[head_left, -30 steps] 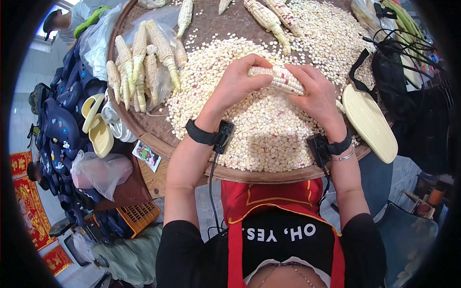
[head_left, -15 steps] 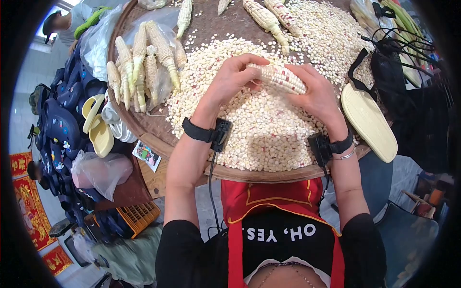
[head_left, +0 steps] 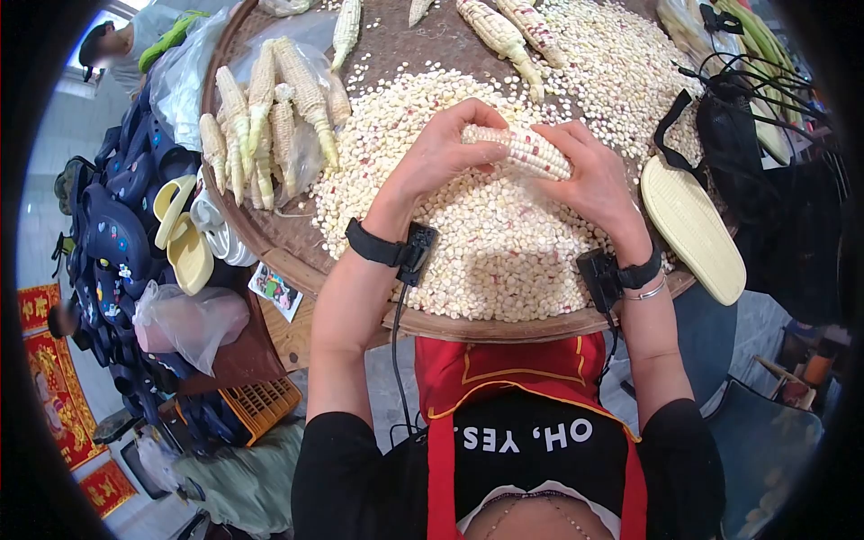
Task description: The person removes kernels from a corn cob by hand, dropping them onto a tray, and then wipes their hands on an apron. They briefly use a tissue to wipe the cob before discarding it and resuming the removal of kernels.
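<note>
So both hands are wrapped on one corn cob (head_left: 519, 149) held just above the big pile of loose kernels (head_left: 486, 243) in the round woven tray (head_left: 270, 247). The left hand (head_left: 441, 153) has its fingers curled over the cob's left end with the thumb pressed on the top side, and the right hand (head_left: 589, 175) is clamped round the right end, fingers tucked under where I can't really see them. The cob sits about dead centre of the tray, tilted a bit so its right end points toward 4 o'clock. Over at 10 o'clock there's a bunch of stripped cobs (head_left: 270, 112) lying partly on a clear plastic bag (head_left: 193, 67), and up at 12 to 1 o'clock a couple of whole cobs (head_left: 504, 36) rest on the tray. A pale shoe sole (head_left: 691, 229) lies on the rim at 3 o'clock, next to some black straps (head_left: 720, 126). My guess at what could go sideways: the kernel heap is piled right up to the near rim at 6 o'clock, so a hard twist could flick kernels over the edge onto the lap. Also a dry cob is slippery, and if the thumb skids off it could scrape on the rough rows, or the cob drops and scatters the heap
</note>
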`<state>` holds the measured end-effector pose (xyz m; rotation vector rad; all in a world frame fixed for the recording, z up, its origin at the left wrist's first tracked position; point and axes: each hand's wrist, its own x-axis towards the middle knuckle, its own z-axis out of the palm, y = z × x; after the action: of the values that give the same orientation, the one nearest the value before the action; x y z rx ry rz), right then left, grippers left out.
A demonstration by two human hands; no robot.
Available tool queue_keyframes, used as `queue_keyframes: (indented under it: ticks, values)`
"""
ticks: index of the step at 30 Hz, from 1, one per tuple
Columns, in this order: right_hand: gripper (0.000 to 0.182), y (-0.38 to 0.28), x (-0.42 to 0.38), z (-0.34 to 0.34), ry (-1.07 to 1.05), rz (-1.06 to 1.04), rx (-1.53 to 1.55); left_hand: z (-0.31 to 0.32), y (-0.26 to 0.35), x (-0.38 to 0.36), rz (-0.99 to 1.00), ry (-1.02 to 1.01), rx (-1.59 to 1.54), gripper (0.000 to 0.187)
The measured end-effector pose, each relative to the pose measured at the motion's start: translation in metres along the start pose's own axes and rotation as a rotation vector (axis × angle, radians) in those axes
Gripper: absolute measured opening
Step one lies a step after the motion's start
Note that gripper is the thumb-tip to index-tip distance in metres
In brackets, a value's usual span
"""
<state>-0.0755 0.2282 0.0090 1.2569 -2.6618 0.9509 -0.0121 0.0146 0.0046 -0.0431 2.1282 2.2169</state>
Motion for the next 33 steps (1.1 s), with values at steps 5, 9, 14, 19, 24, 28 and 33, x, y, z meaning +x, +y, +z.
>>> queue_keyframes:
  ticks: [5,9,14,19,24,28,33]
  values:
    - [0.055,0.003,-0.001,0.004,0.016,-0.017,-0.010,0.002,-0.005,0.001,0.034,0.021,0.002,0.027]
    - [0.053,0.000,0.001,0.001,0.005,-0.012,0.036,-0.004,-0.001,0.000,0.011,-0.021,-0.087,0.021]
    - [0.054,-0.003,0.002,-0.005,-0.031,0.039,0.106,-0.009,-0.005,0.002,-0.009,-0.003,-0.087,0.017]
    - [0.055,0.001,0.003,-0.006,-0.059,0.108,0.133,-0.006,-0.004,0.003,-0.062,0.018,-0.132,0.018]
    - [0.056,0.003,0.002,-0.006,-0.087,0.145,0.158,-0.004,-0.003,0.001,-0.031,-0.040,-0.018,0.022]
    - [0.056,0.005,0.001,-0.003,-0.050,0.073,0.181,-0.006,-0.004,0.001,-0.008,-0.059,-0.034,0.023]
    - [0.054,0.001,0.001,-0.005,-0.062,0.077,0.172,-0.003,-0.002,0.000,0.022,-0.026,-0.005,0.023]
